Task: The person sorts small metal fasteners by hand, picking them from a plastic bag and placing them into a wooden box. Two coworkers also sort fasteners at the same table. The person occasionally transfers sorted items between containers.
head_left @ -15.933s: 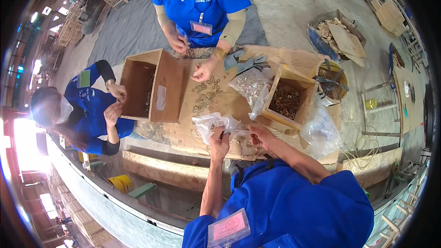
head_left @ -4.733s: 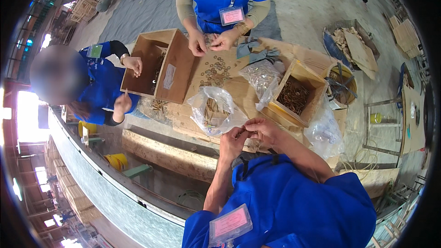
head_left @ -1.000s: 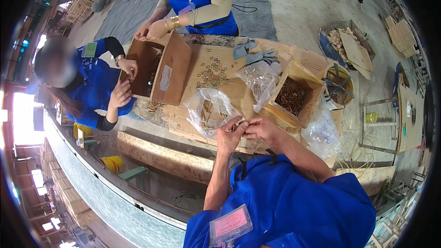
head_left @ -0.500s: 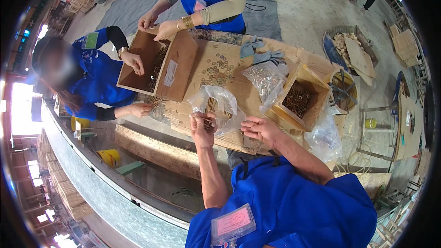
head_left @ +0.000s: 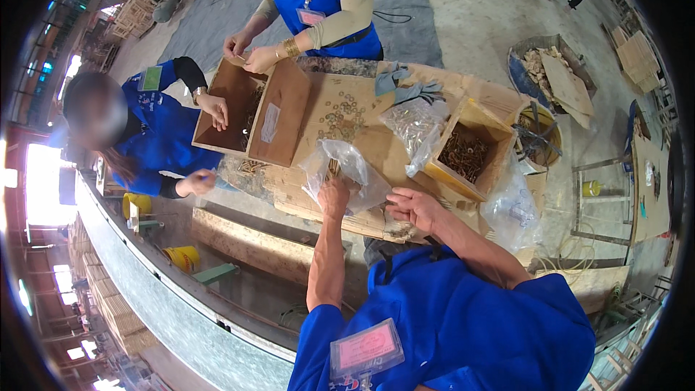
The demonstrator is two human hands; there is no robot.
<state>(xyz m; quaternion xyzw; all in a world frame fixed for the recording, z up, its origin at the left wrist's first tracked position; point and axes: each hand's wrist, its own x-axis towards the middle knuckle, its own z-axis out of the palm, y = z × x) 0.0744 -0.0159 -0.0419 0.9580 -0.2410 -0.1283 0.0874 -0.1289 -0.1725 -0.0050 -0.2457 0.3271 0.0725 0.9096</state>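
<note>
Left hand gripping a clear plastic bag on the worktable, right hand hovering open beside it.

Left hand (head_left: 334,195) is reaching up and clamping on the near edge of the clear plastic bag (head_left: 342,172); bag is sitting on the cardboard-covered table (head_left: 376,152), small brown parts showing inside it. Right hand (head_left: 414,208) is lying just right of the bag, fingers spread, holding nothing, not touching the bag as far as I can tell. Yellow-sided box of dark screws (head_left: 467,150) is sitting to the right, second clear bag (head_left: 416,124) leaning on it. Brown cardboard box (head_left: 253,116) is standing at far left of the table, two other people's hands working at it. Washers (head_left: 340,112) are lying loose between the boxes.
</note>
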